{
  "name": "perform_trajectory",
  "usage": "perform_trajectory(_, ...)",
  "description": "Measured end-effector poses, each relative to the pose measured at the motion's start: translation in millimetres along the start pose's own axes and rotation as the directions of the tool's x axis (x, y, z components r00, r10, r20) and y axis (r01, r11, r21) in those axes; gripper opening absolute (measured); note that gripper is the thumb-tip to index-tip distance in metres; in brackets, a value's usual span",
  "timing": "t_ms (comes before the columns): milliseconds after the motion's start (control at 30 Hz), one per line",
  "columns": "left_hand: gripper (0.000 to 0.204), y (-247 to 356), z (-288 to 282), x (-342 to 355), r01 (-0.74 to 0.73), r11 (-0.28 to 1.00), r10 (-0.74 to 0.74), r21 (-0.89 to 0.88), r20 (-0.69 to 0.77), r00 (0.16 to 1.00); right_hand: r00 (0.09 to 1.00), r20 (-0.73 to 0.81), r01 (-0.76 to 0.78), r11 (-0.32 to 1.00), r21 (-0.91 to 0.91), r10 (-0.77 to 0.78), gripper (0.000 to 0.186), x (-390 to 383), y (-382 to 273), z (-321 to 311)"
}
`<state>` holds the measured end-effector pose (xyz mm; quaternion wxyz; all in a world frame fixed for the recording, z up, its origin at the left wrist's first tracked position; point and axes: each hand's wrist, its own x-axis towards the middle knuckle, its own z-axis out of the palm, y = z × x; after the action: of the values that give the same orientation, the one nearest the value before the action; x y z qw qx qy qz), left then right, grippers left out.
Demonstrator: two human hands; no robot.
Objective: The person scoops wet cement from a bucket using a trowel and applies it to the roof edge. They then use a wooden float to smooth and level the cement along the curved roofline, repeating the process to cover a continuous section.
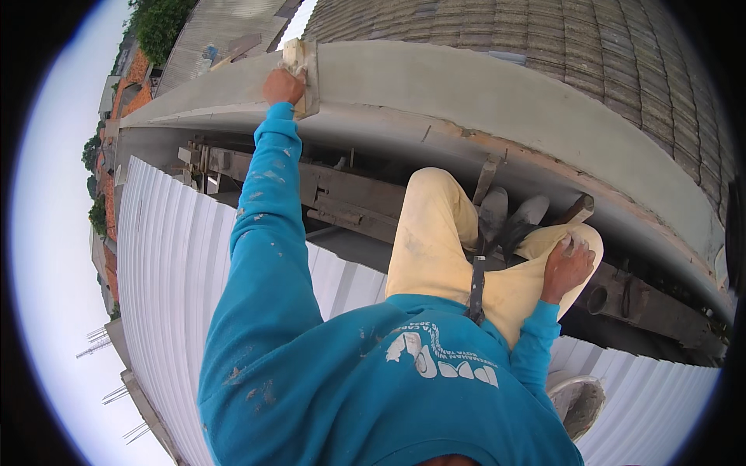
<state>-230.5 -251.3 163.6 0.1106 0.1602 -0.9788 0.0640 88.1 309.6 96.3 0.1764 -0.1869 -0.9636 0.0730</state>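
My left hand (284,87) is stretched out far ahead on the left, closed around the pale wooden handle of a plastering float (312,78). The float's flat plate lies against the smooth grey cement top of a wall (420,74). My right hand (567,268) rests on my right knee, on the cream trousers, with its fingers spread and nothing in it. Both arms wear blue sleeves flecked with cement.
Beyond the wall rises a tiled roof (559,39). A timber beam (357,190) runs through the gap below, where my feet (505,213) stand near short wooden stubs. White corrugated roofing (175,264) lies behind it. A cement-smeared bucket (579,404) sits at lower right.
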Motion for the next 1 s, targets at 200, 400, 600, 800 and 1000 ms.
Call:
perform_trajectory(200,0.055,46.2,-9.1,-33.2,-0.147,0.989,0.144,-0.033,-0.068,0.987,0.999,-0.044,0.011,0.997,0.081,-0.007,0.015,3.7,-0.4,-3.4)
perform_trajectory(400,0.059,137.5,-33.4,-83.4,-0.226,0.963,0.219,-0.149,-0.058,0.974,0.998,-0.045,-0.045,0.987,0.154,0.052,0.013,4.9,-3.7,-4.4)
perform_trajectory(600,0.064,226.6,-59.6,-141.0,-0.404,0.867,0.372,-0.290,-0.161,0.914,0.995,-0.086,-0.036,0.990,0.134,0.048,0.013,2.2,-2.0,3.3)
perform_trajectory(800,0.063,397.1,-104.4,-247.2,-0.631,0.489,0.680,-0.602,-0.189,0.708,0.999,-0.029,-0.029,0.994,0.105,0.032,0.017,2.8,-5.2,-4.5)
perform_trajectory(1000,0.060,417.4,-127.7,-242.1,-0.655,0.453,0.683,-0.605,-0.237,0.691,1.000,0.002,-0.019,1.000,0.005,0.019,0.018,-1.6,7.4,-0.2)
